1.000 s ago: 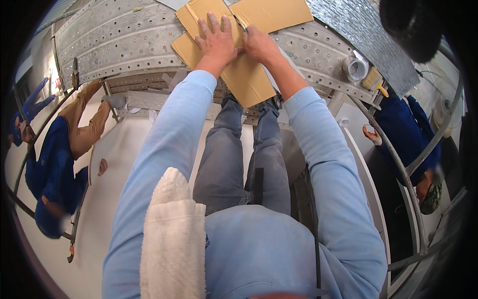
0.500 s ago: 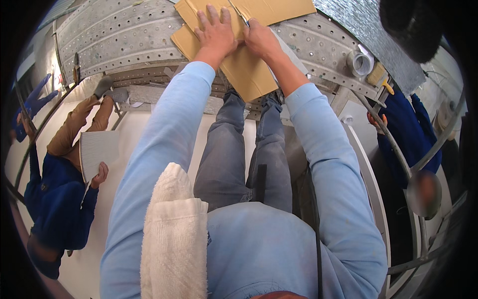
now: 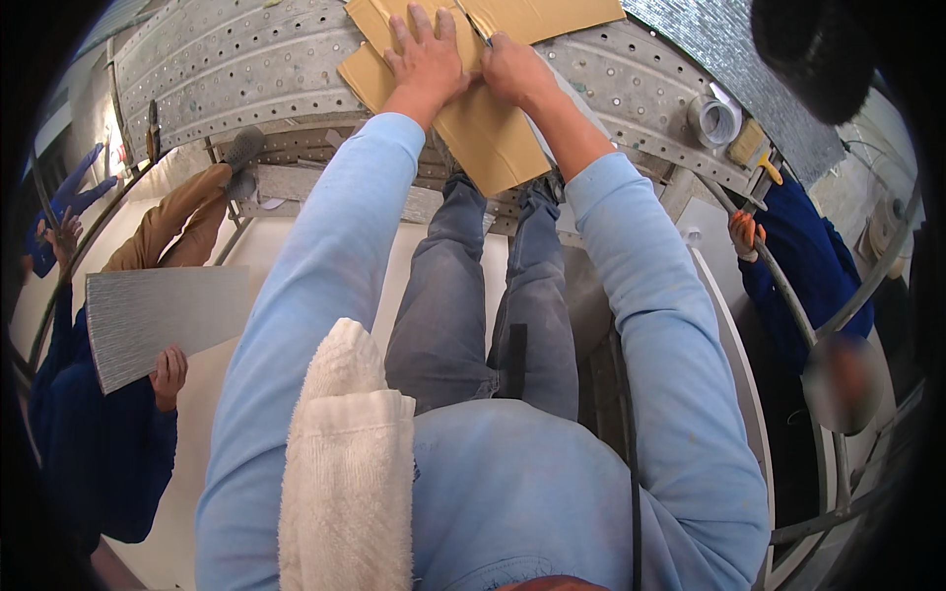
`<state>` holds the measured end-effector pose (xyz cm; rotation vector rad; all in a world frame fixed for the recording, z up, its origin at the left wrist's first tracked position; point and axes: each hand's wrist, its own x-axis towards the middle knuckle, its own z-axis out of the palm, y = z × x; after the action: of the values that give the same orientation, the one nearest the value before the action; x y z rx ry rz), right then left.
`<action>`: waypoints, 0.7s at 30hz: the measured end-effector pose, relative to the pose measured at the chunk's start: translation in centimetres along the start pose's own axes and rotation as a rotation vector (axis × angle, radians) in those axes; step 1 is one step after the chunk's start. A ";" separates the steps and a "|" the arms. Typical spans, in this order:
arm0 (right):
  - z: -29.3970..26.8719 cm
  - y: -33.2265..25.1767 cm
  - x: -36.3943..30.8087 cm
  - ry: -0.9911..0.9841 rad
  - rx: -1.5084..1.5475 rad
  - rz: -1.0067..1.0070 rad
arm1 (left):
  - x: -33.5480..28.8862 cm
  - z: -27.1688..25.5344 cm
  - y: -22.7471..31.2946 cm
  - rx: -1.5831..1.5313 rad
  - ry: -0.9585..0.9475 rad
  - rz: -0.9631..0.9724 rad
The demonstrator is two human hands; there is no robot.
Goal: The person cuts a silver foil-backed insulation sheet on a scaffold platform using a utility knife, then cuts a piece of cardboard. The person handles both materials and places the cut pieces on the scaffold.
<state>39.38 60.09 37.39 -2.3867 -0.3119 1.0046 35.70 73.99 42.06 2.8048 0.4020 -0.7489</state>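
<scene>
My left hand (image 3: 427, 56) lies flat with fingers spread on a folded sheet of brown cardboard (image 3: 498, 158), pressing it against a perforated metal plank (image 3: 266, 74). Just right of it, my right hand (image 3: 514, 71) is closed round a slim, knife-like tool (image 3: 487, 39). Only a narrow end of that tool shows past my fingers, beside a dark line in the cardboard. A pale flat strip (image 3: 576, 103) lies under the cardboard, partly hidden by my right wrist.
On the plank's right stand a roll of tape (image 3: 713, 122) and a yellow-handled brush (image 3: 753, 146). A silvery sheet (image 3: 734, 64) lies beyond. Left, a co-worker holds a grey panel (image 3: 163, 315); right, another in an orange glove (image 3: 746, 234) is near metal rails (image 3: 783, 286).
My right hand has shifted slightly toward me along the cardboard; my left hand stays nearly put. The left co-worker's grey panel has swung round, showing more of its face. The right co-worker's glove moved slightly.
</scene>
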 end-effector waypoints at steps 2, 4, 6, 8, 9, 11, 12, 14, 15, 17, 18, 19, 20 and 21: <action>0.0 0.2 0.1 -0.011 -0.056 -0.056 | -0.1 -0.3 0.1 -0.010 -0.008 0.000; -0.3 0.5 -0.3 -0.044 -0.009 0.029 | 0.0 -0.8 0.1 -0.003 -0.025 -0.003; -0.5 0.5 -1.2 -0.070 0.037 0.116 | 0.0 -1.0 0.3 0.015 -0.055 -0.005; -0.7 0.4 -2.3 -0.072 0.022 0.130 | 0.1 -1.0 0.4 -0.021 -0.111 -0.022; -0.7 0.5 -3.0 -0.079 0.015 0.150 | 0.2 -0.9 0.3 -0.038 -0.136 -0.032; -0.6 0.8 -4.6 -0.090 -0.003 0.166 | 0.1 -0.4 0.0 0.013 -0.004 0.021; -0.6 1.1 -5.4 -0.108 -0.002 0.190 | 0.0 -0.1 -0.3 0.062 0.002 0.032; -0.8 1.9 -7.2 -0.136 -0.006 0.223 | 0.1 0.5 -0.5 0.058 0.060 0.054; -0.7 2.3 -8.3 -0.135 0.005 0.223 | 0.2 0.7 -0.7 0.076 0.032 0.052; -0.9 2.7 -9.4 -0.147 0.006 0.241 | 0.2 1.0 -0.8 0.051 0.038 0.043; -1.1 2.6 -8.9 -0.091 0.032 0.201 | 0.3 1.1 -0.8 0.043 0.042 0.042; -1.1 2.4 -8.5 -0.061 0.049 0.187 | 0.3 1.1 -0.9 0.031 0.031 0.033; -1.2 2.2 -8.2 -0.026 0.069 0.161 | 0.2 1.1 -0.9 0.020 0.033 0.039; -1.3 1.5 -6.4 0.030 0.095 0.114 | 0.3 1.0 -0.9 0.026 0.026 0.038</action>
<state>35.86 55.81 41.14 -2.3526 -0.1151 1.0104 35.23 74.59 40.90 2.8405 0.3447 -0.7153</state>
